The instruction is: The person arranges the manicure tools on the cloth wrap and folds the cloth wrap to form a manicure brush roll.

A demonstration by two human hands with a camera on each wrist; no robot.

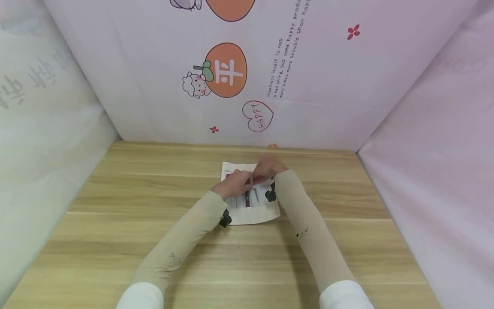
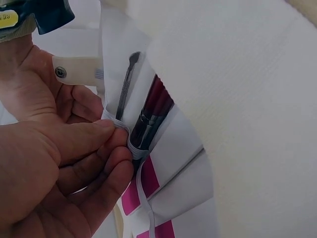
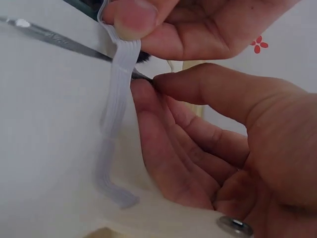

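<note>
A white cloth tool roll (image 1: 252, 216) lies unfolded on the table, with both hands over its middle. My left hand (image 1: 234, 183) pinches the white elastic band (image 2: 143, 188) between thumb and fingers. Under that band sits a thin metal cuticle pusher (image 2: 127, 84), its spoon-like end up in the left wrist view. My right hand (image 1: 267, 168) pinches the pusher's other end, just past the elastic in the right wrist view. Beside it, a dark red and black makeup brush (image 2: 148, 116) is held in a loop of the elastic. Its black bristles (image 3: 143, 57) show partly.
Pink patches (image 2: 161, 230) lie under the elastic farther along the roll. A tab with a metal snap (image 2: 60, 72) is at its side. The wooden table (image 1: 135, 206) meets printed cloth walls (image 1: 308, 86) at the back and sides. A small orange item (image 1: 273, 146) is at the back edge.
</note>
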